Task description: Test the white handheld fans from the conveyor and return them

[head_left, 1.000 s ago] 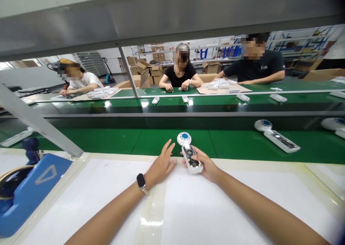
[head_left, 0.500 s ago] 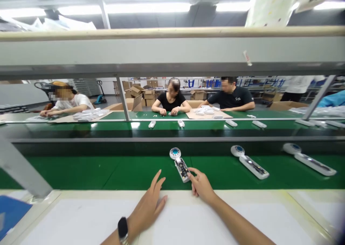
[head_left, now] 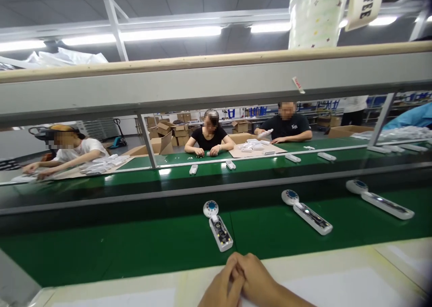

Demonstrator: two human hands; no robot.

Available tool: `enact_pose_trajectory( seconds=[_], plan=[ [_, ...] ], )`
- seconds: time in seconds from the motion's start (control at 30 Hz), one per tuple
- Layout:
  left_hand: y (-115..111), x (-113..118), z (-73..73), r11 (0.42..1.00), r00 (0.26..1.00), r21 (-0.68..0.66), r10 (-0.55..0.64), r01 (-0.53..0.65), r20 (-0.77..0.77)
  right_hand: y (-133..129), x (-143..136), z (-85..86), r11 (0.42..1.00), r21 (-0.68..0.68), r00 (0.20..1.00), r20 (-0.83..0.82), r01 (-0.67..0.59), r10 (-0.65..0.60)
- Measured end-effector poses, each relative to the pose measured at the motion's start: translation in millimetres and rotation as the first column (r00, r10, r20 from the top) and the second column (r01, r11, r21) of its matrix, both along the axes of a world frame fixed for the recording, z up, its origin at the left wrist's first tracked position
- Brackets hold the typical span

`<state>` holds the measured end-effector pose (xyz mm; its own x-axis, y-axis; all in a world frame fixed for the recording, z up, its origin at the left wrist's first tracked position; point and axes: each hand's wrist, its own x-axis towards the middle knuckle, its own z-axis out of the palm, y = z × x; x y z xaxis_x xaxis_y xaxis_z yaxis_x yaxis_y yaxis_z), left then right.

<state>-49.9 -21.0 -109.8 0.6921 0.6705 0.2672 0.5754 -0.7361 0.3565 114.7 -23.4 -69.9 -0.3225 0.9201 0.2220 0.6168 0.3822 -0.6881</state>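
The person's left hand (head_left: 219, 286) and right hand (head_left: 256, 275) are together over the near edge of the counter (head_left: 145, 295), fingers laid against one another; the overlap hides how far each is curled and whether anything lies between them. Just beyond the fingertips, apart from them, the nearest device (head_left: 221, 234) lies on the green belt (head_left: 148, 244). Its round white head, blue at the centre, points away from the person and a little to the left; its oblong body lies open side up, showing a dark board with small pale yellow spots. To its right on the same belt lie a second device (head_left: 312, 217) and, farther right, a third device (head_left: 387, 205), both slanting with their heads at the far left end. Past a grey rail (head_left: 189, 191), white casings (head_left: 231, 164) sit spaced out on another green surface. Three co-workers face this way there: one in a white top (head_left: 89, 149) at left, one in a black top (head_left: 212, 140) in the middle, and one in a dark top (head_left: 295, 129) at right, a white piece (head_left: 265, 133) in one hand. White parts (head_left: 251, 145) are heaped on cardboard (head_left: 241, 153) between the latter two. A shelf (head_left: 202, 82) crosses above, with lit lamps (head_left: 172, 33) beyond it.
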Motion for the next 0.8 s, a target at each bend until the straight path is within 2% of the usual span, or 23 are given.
enact_pose_trajectory(
  seconds=[0.07, 0.13, 0.3, 0.4, 0.5, 0.57, 0.7, 0.8],
  plan=[
    [4.4, 6.3, -2.9, 0.979, 0.994, -0.192, 0.09, -0.075, 0.066, 0.5, -0.1, -2.1, 1.0, -0.025, 1.0, -0.007, 0.012, -0.012],
    [6.8, 11.3, -1.6, 0.943, 0.982, -0.313, 0.152, -0.112, 0.108, 2.1, 0.8, -2.8, 0.999, -0.042, 1.0, 0.0, 0.015, -0.015],
    [4.3, 16.5, 17.0, 0.88, 0.972, -0.468, 0.176, -0.085, 0.153, 2.7, 1.3, -1.3, 0.998, -0.07, 0.997, 0.075, 0.005, 0.0],
    [-1.6, 16.2, 34.6, 0.871, 0.971, -0.484, 0.18, -0.084, 0.155, 2.3, 1.3, -2.0, 0.997, -0.075, 0.997, 0.077, -0.024, 0.03],
    [-7.6, 15.4, 49.7, 0.873, 0.965, -0.475, 0.21, -0.112, 0.159, 2.1, 1.8, -2.6, 0.995, -0.09, 0.997, 0.069, -0.03, 0.037],
    [-9.9, 14.2, 54.4, 0.893, 0.97, -0.439, 0.188, -0.102, 0.157, 1.5, 2.1, -1.9, 0.994, -0.104, 0.997, 0.07, -0.014, 0.021],
    [-9.8, 9.1, 50.7, 0.983, 0.995, -0.176, -0.035, 0.051, 0.091, -0.4, 2.4, 1.5, 0.994, -0.114, 0.998, 0.062, 0.004, 0.003],
    [-8.6, 5.8, 45.1, 0.992, 0.992, 0.01, -0.125, 0.125, 0.01, -1.3, 2.4, 3.6, 0.994, -0.111, 0.999, 0.048, -0.009, 0.015]
  ],
)
